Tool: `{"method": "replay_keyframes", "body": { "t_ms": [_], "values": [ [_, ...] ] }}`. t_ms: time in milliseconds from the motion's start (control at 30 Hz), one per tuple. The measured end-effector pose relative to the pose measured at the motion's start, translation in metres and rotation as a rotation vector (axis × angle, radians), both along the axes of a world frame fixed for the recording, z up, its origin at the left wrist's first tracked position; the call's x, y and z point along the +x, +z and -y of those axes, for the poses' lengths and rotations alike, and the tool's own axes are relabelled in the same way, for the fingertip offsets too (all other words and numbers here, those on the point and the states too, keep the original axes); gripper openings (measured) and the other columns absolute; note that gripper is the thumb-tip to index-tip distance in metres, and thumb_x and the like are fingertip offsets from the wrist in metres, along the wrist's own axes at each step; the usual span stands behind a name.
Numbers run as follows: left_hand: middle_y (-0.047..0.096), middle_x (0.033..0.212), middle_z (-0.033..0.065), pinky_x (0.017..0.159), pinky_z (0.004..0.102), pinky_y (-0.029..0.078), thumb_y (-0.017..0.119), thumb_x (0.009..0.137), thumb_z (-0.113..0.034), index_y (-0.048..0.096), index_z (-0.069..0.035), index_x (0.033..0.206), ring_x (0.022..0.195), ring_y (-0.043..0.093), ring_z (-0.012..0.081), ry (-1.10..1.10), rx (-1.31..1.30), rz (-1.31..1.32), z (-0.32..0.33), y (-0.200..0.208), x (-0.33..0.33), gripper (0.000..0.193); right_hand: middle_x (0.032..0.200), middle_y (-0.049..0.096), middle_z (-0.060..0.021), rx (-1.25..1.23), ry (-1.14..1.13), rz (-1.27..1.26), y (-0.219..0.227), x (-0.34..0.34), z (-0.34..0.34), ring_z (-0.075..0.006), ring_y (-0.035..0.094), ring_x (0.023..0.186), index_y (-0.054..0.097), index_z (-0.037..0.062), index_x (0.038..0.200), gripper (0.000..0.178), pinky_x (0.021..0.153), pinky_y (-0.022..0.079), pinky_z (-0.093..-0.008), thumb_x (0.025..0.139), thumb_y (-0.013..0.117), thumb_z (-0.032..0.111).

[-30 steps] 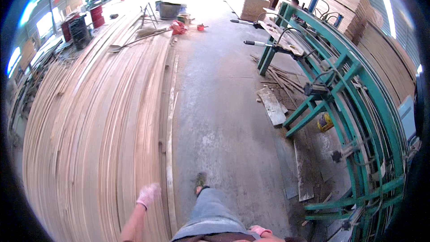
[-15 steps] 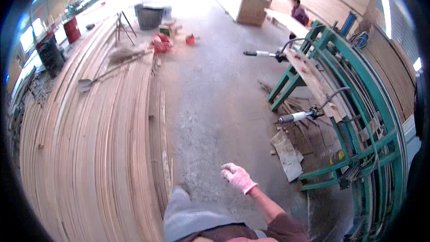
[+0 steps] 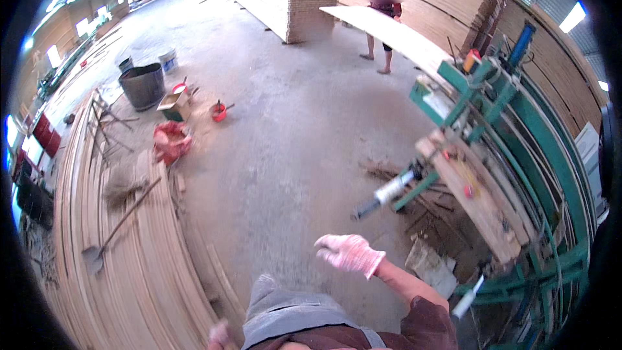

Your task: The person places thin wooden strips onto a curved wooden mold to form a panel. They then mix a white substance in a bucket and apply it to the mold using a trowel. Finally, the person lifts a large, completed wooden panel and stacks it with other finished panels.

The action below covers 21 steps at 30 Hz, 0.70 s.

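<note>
**Gloved right hand out over the floor, cylinder rod ahead and to its right**

The right hand (image 3: 350, 253), in a pale pink work glove, is held out in front of the person over bare concrete floor (image 3: 291, 155), fingers loosely spread and holding nothing. The nearest thing to it is the silver cylinder rod (image 3: 385, 194) sticking out of the green press frame (image 3: 518, 129). It lies a little farther off and to the right of the hand, clear of it. Its long axis slants from the frame at far right down to a dark tip at near left, so the tip points roughly toward the person's side of the floor.

The left hand (image 3: 219, 336) only just shows at the bottom edge beside the grey trouser leg; I cannot tell whether it is closed. It is well apart from the rod, so the right hand is plainly the nearer. To the left runs the long stack of veneer sheets (image 3: 123, 272), with a shovel (image 3: 97, 253) lying on it. Another person (image 3: 382, 19) stands far off by a board.
</note>
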<state>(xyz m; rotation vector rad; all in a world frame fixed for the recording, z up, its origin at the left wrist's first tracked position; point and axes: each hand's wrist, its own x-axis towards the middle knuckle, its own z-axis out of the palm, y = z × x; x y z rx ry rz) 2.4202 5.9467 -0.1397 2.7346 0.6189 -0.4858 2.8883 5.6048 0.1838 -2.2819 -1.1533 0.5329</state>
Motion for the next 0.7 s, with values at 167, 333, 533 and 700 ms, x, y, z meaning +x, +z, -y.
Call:
{"method": "replay_keyframes", "body": {
  "t_ms": [167, 333, 533, 700],
  "values": [
    [0.076, 0.102, 0.0145, 0.081, 0.0504, 0.060, 0.071, 0.087, -0.041, 0.073, -0.014, 0.098, 0.098, 0.074, 0.0362, 0.306, -0.487, -0.473, -0.066, -0.012, 0.188, 0.029, 0.108, 0.075, -0.0168, -0.179, -0.021, -0.018, -0.029, 0.238, -0.109, -0.0369, 0.072, 0.102, 0.067, 0.0132, 0.125, 0.038, 0.089, 0.055, -0.0490, 0.102, 0.057, 0.041],
    [0.076, 0.104, 0.0148, 0.083, 0.0493, 0.060, 0.071, 0.086, -0.043, 0.073, -0.014, 0.104, 0.100, 0.074, 0.0360, -0.094, -0.182, -0.518, -0.228, -0.027, 0.475, 0.034, 0.099, 0.077, -0.0152, -0.217, -0.569, -0.274, -0.129, 0.428, -0.110, -0.0275, 0.074, 0.089, 0.069, 0.0052, 0.121, 0.042, 0.082, 0.056, -0.0408, 0.100, 0.059, 0.041],
    [0.073, 0.094, 0.0220, 0.072, 0.0518, 0.058, 0.075, 0.083, -0.027, 0.065, -0.007, 0.099, 0.083, 0.072, 0.0417, -0.153, 0.164, 0.140, -0.452, 0.060, 1.006, 0.027, 0.091, 0.075, -0.0115, -0.083, -0.928, -0.764, -0.166, 0.657, -0.094, -0.0239, 0.070, 0.069, 0.070, 0.0035, 0.113, 0.032, 0.063, 0.056, -0.0384, 0.100, 0.059, 0.031],
    [0.076, 0.091, 0.0157, 0.070, 0.0457, 0.059, 0.067, 0.091, -0.026, 0.069, -0.007, 0.102, 0.082, 0.075, 0.0319, 0.716, -1.128, 0.297, -0.407, 0.070, 1.296, 0.023, 0.084, 0.071, -0.0151, 0.298, -1.415, -1.017, -0.259, 0.920, 0.009, -0.0261, 0.068, 0.062, 0.063, 0.0037, 0.108, 0.028, 0.048, 0.053, -0.0407, 0.100, 0.065, 0.030]
  ]
}}
